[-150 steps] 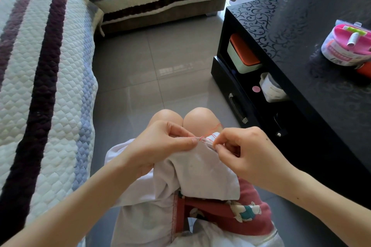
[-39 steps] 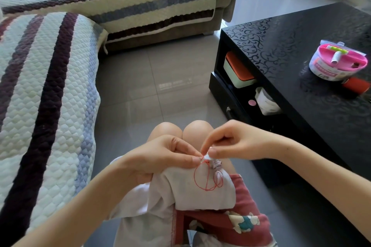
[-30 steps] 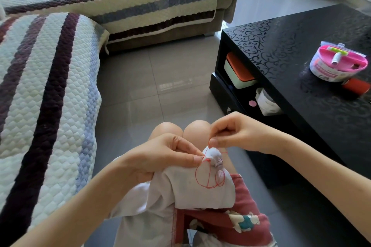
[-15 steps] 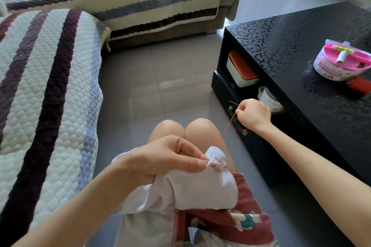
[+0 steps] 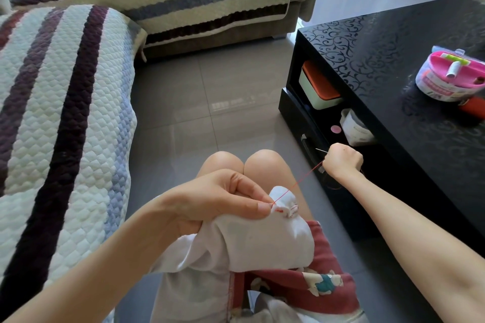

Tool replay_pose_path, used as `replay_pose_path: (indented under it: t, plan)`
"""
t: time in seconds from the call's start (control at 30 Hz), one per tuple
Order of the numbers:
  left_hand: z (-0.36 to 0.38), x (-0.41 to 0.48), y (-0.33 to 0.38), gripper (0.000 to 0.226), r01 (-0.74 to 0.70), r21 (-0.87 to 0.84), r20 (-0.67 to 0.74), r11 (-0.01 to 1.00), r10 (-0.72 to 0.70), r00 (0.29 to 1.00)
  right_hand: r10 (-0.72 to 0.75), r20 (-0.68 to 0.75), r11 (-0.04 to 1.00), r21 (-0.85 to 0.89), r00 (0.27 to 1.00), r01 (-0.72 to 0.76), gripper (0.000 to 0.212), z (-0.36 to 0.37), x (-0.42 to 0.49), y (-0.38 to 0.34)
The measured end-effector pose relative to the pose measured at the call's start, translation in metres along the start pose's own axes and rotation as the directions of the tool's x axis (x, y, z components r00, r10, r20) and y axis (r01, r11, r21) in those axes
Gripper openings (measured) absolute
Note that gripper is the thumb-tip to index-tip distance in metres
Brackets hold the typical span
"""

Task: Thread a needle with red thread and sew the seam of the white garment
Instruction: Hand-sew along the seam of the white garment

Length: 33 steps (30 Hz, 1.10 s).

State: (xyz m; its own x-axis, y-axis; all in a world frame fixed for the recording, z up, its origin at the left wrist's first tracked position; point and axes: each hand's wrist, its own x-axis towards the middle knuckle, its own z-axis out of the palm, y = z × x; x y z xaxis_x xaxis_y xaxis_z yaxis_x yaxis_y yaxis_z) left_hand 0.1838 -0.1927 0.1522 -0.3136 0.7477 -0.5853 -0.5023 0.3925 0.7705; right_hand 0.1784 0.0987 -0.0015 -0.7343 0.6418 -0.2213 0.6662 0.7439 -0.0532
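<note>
White garment [image 5: 262,241] on lap, near centre; left hand [image 5: 217,202] pinches fold just beside seam [image 5: 284,210]. Right hand [image 5: 341,162] clenched on needle [image 5: 320,150], far-right of seam. Red thread [image 5: 301,181] taut on diagonal between them; next stitch probably needs needle back near-left.

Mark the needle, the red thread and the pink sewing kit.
needle [image 5: 320,150]: head view, bare shaft.
red thread [image 5: 298,182]: head view, middle of taut span.
pink sewing kit [image 5: 462,77]: head view, pink lid.

A pink-lidded tub [image 5: 452,81] sits on a black coffee table [image 5: 380,34]; an orange-lidded box [image 5: 318,86] occupies its shelf, opposite a striped quilted sofa [image 5: 65,113].
</note>
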Motion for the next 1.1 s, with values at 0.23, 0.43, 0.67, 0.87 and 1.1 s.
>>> replay_pose_path:
  t: [0.23, 0.43, 0.67, 0.87, 1.1]
  plan:
    - [-0.003, 0.003, 0.0, 0.009, 0.005, -0.018, -0.012, 1.0, -0.005, 1.0, -0.682, 0.151, 0.394, 0.9, 0.715, 0.185, 0.023, -0.083, -0.087, -0.028]
    - [-0.002, 0.005, 0.002, 0.01, 0.001, -0.023, 0.011, 1.0, -0.001, 1.0, -0.876, 0.267, 0.344, 0.93, 0.402, 0.13, 0.013, -0.109, -0.127, -0.025]
    - [-0.001, 0.006, 0.0, 0.005, -0.006, 0.009, -0.013, 1.0, 0.006, 1.0, -0.848, 0.223, 0.336, 0.928, 0.482, 0.161, 0.006, -0.106, -0.126, -0.027]
    - [-0.003, 0.005, -0.002, 0.01, -0.012, 0.006, -0.024, 1.0, 0.012, 1.0, -0.862, 0.26, 0.348, 0.928, 0.434, 0.134, 0.019, -0.109, -0.134, -0.023]
    - [-0.001, 0.004, -0.005, 0.008, -0.015, 0.181, -0.188, 0.983, 0.049, 0.981, -0.806, 0.313, 0.423, 0.899, 0.503, 0.119, 0.012, -0.11, -0.135, -0.012]
